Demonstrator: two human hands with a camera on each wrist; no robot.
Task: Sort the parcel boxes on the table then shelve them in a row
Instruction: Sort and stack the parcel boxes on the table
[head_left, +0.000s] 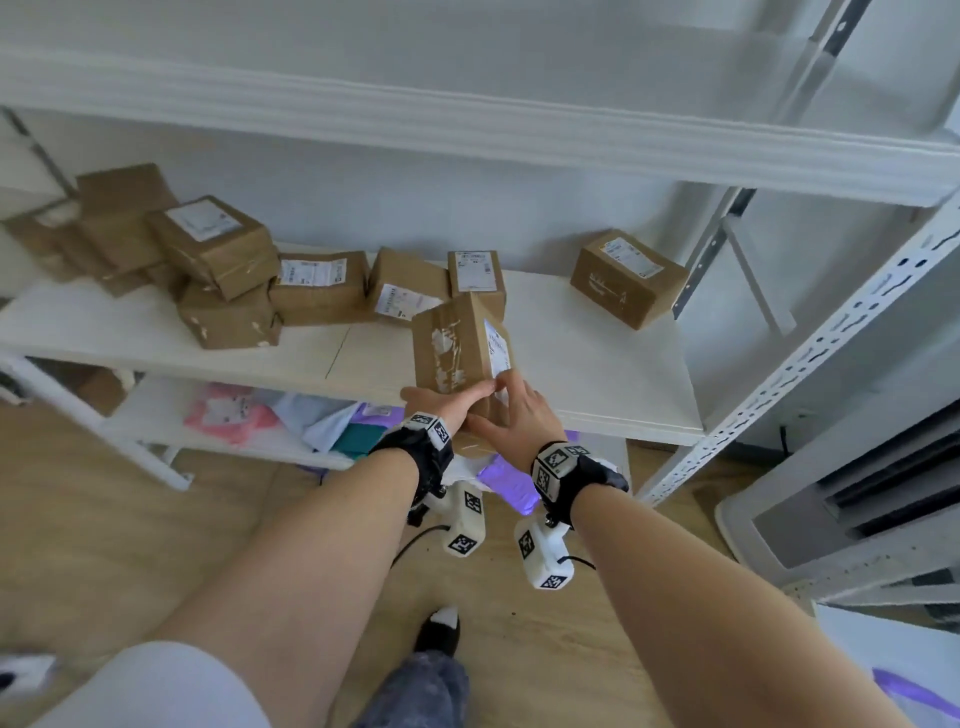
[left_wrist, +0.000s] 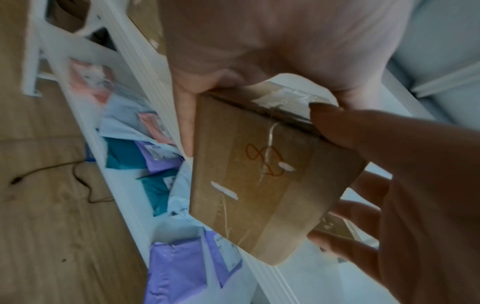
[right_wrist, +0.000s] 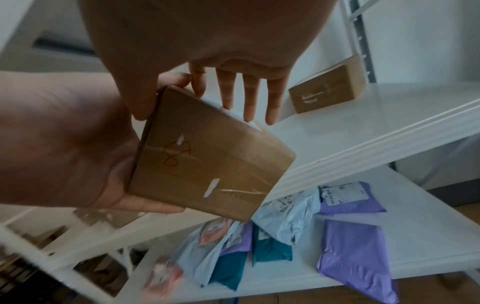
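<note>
A brown taped parcel box (head_left: 460, 353) with a white label on its right face stands tilted on end over the front edge of the white middle shelf (head_left: 597, 364). My left hand (head_left: 457, 400) grips its lower left side, index finger lying across the taped face. My right hand (head_left: 511, 402) holds the right side, thumb (left_wrist: 335, 121) on the taped corner and fingers (right_wrist: 249, 96) along the label face. Both wrist views show the box's underside (left_wrist: 267, 181) (right_wrist: 207, 164), marked with a red scribble. My left thumb (left_wrist: 185, 123) runs along its edge.
Several brown parcels (head_left: 223, 254) are heaped on the shelf's left half. One box (head_left: 628, 278) sits alone at the back right. The lower shelf holds plastic mailer bags (right_wrist: 355, 257). A perforated white upright (head_left: 789, 384) and a grey appliance (head_left: 857, 499) stand to the right.
</note>
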